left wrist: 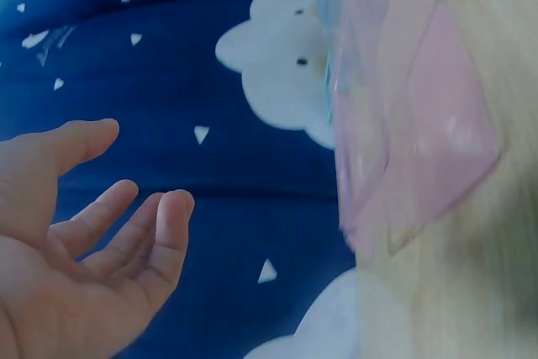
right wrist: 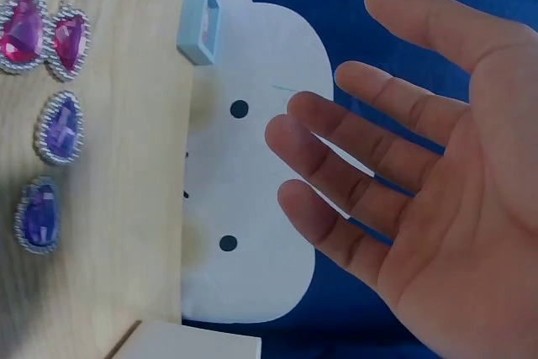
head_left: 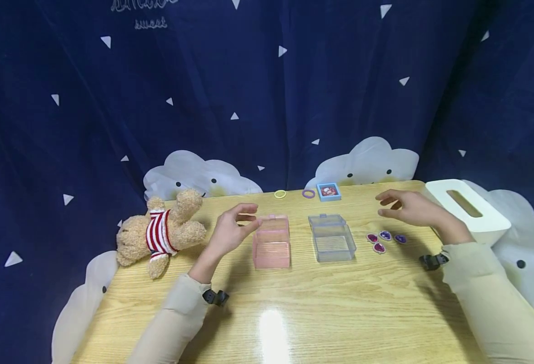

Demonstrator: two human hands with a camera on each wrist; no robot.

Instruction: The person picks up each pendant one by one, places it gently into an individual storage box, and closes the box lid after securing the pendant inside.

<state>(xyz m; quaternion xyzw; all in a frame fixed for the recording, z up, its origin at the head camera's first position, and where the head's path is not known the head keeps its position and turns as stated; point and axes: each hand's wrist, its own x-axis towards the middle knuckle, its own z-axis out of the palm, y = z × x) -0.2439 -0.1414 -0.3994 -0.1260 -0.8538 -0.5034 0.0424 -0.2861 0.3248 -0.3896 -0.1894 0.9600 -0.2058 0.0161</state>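
My left hand hovers just left of a pink clear plastic box, whose lid is raised at the back. Its fingers are loosely bent with nothing between them. Right of that stands a grey-blue clear box, also with its lid up. My right hand hangs in the air behind several teardrop gems with silvery beaded rims. Two are magenta gems and two are purple gems. In the right wrist view its fingers are spread and hold nothing.
A teddy bear in a striped shirt lies at the left. Along the back edge are a yellow ring, a purple ring and a small light-blue frame. A white tissue box stands at the right edge.
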